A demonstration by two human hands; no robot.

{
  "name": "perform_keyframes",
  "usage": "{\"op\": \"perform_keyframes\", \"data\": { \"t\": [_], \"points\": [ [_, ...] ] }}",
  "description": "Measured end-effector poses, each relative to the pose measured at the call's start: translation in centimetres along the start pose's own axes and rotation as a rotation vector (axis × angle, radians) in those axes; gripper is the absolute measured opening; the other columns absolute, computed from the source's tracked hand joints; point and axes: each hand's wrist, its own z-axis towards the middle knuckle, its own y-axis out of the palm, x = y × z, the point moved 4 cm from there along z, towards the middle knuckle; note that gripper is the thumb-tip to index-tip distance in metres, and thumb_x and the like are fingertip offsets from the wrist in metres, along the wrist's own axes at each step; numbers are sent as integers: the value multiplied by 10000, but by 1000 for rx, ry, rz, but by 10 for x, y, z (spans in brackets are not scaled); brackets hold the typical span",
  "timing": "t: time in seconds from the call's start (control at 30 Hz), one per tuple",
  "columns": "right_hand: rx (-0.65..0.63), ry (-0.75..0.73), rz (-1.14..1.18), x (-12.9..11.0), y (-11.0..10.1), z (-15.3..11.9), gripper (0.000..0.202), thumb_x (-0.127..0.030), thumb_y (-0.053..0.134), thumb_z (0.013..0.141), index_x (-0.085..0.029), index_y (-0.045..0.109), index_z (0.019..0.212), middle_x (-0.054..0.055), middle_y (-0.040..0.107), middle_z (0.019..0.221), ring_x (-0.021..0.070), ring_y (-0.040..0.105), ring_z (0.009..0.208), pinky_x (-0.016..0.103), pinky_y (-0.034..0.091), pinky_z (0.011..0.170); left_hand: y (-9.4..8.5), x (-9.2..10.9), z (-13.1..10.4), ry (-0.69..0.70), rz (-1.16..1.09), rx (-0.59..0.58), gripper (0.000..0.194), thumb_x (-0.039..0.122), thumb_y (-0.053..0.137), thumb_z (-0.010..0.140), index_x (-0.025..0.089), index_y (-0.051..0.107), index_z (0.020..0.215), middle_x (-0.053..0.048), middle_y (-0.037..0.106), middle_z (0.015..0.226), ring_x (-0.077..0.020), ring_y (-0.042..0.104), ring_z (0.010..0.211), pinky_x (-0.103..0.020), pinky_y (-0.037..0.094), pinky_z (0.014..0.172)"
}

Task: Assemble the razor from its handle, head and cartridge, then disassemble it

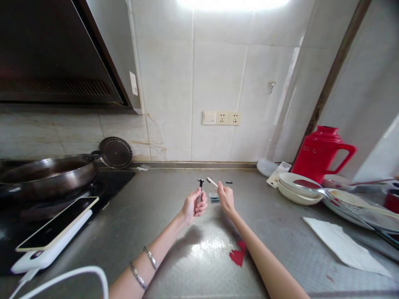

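My left hand (192, 207), with two silver bracelets on the wrist, is closed around the dark handle of a T-shaped razor (201, 183). Its head points up, away from me. In my right hand (226, 197) is a thin white stick (212, 181), pinched near one end and slanting up to the left; its exact kind is too small to make out. On the counter between the hands lies a small clear pack with dark blue-green pieces (215, 198). A small black strip (229, 182) rests just beyond my right hand.
A steel counter (149, 216) spans the view. Left are a pan (50, 174) on the stove and a phone (59, 224) on a white power bank. Right stand a red thermos (318, 153), bowls (299, 195) and a white napkin (346, 245). A red scrap (237, 255) lies near my right forearm.
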Motion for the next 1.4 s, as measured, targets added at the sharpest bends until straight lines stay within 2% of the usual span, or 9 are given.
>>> {"op": "perform_keyframes", "data": {
  "t": [0.1,0.17,0.33,0.5,0.73,0.97,1.13,1.3,1.4],
  "points": [
    [-24,47,219,-13,-8,4,523,-613,279,789,-198,350,479,-36,329,429,91,305,412,228,234,423,-6,1,2,64,78,105,383,517,488,775,175,393,630,82,257,458,-30,167,334,-153,101,295],
    [-119,116,429,-27,-10,-1,478,-619,364,757,-184,430,569,-59,340,447,71,284,375,209,220,376,-10,1,3,91,120,187,388,536,497,758,178,400,643,85,273,453,-29,184,327,-155,103,298],
    [-458,346,930,-72,-9,-44,337,-482,599,679,-196,484,813,-96,397,518,14,219,325,135,119,308,-19,-1,6,148,177,300,383,548,522,730,180,427,678,96,285,443,-24,187,316,-155,98,306],
    [-622,430,1109,-98,-8,-84,308,-429,632,696,-191,484,822,-90,419,497,-2,192,320,118,65,299,-20,-3,5,178,281,365,430,585,539,695,173,431,636,100,292,428,-17,202,305,-162,116,306],
    [-625,577,1146,-91,8,-124,356,-500,625,690,-204,455,790,-109,359,449,2,146,325,121,49,308,-20,-1,5,238,241,389,405,543,557,691,189,376,615,106,273,425,-18,176,313,-163,119,315],
    [-605,592,1205,-101,8,-115,349,-462,658,666,-193,446,729,-110,339,435,0,133,326,124,46,309,-24,-4,9,272,349,418,396,490,572,698,183,364,561,80,301,434,-32,252,370,-187,180,365],
    [-611,655,1187,-100,10,-124,351,-488,647,669,-203,464,762,-119,313,416,3,112,320,122,42,306,-25,-6,9,237,377,419,386,522,534,714,190,380,591,91,283,411,-31,210,335,-193,131,346],
    [-569,639,1259,-103,7,-115,349,-461,652,675,-190,433,691,-113,304,413,1,107,330,121,32,308,-24,-6,9,255,371,407,422,539,538,709,184,358,568,84,297,441,-29,253,361,-176,178,359],
    [-593,680,1268,-99,12,-121,352,-462,662,662,-193,440,707,-114,305,416,1,105,335,116,38,310,-24,-4,9,253,367,404,418,538,546,703,185,364,569,90,288,428,-28,237,348,-174,175,356]
  ]
}}
